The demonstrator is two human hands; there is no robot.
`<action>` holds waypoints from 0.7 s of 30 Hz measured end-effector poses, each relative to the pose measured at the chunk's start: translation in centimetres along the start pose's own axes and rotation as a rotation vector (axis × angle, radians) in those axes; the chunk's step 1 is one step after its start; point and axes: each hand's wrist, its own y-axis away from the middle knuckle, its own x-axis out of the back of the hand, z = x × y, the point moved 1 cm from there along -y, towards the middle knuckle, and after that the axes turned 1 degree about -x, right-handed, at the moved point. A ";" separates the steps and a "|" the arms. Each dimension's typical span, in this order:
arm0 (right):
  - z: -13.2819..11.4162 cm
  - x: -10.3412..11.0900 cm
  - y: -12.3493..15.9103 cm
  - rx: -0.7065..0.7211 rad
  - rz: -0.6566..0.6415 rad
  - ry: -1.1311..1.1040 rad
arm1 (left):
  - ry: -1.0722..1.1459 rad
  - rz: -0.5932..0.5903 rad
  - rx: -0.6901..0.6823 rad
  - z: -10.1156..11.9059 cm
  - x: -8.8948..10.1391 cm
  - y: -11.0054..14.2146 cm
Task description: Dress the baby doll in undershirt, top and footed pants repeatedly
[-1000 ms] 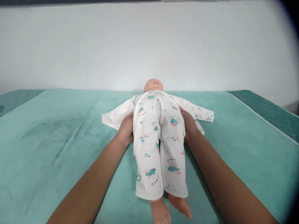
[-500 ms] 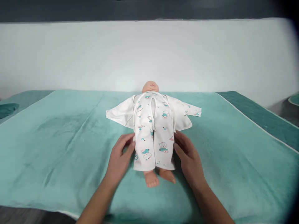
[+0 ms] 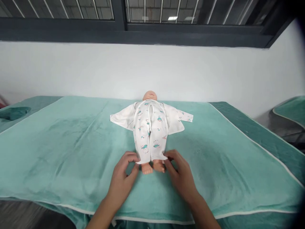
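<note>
A baby doll (image 3: 150,95) lies on its back, feet toward me, both bare feet (image 3: 147,168) showing. White printed baby trousers (image 3: 158,133) cover its legs and front. Under them a white baby jacket (image 3: 175,123) spreads open to both sides, sleeves out. At the left leg cuff, my left hand (image 3: 125,173) pinches the hem corner between thumb and fingers. My right hand (image 3: 179,170) pinches the outer corner of the right cuff, pulling it slightly outward. Most of the doll's body is hidden by the clothes.
A light green blanket (image 3: 71,152) with white piping covers the bed under the doll. Behind stand a white wall (image 3: 95,70) and a dark window frame (image 3: 166,33) with bars. Darker green cloth (image 3: 252,133) lies along the right side, and another green piece (image 3: 292,109) sits beyond it.
Both hands have slid down from the sides of the trouser legs to the cuffs and now pinch the hems. The view has tilted up, showing the window.
</note>
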 end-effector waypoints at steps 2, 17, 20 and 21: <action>-0.8 1.1 0.6 0.022 0.040 -0.069 | 0.080 0.054 -0.020 0.7 0.5 0.9; 5.4 1.5 -7.0 0.107 -0.085 0.398 | -0.604 -0.062 -0.156 -5.5 0.9 -9.4; 5.5 -0.6 -9.6 0.177 -0.151 0.603 | -0.813 -0.212 -0.321 -5.9 -0.3 -11.4; 5.4 -1.1 -10.1 0.185 -0.153 0.636 | -0.834 -0.232 -0.348 -5.9 -0.7 -11.8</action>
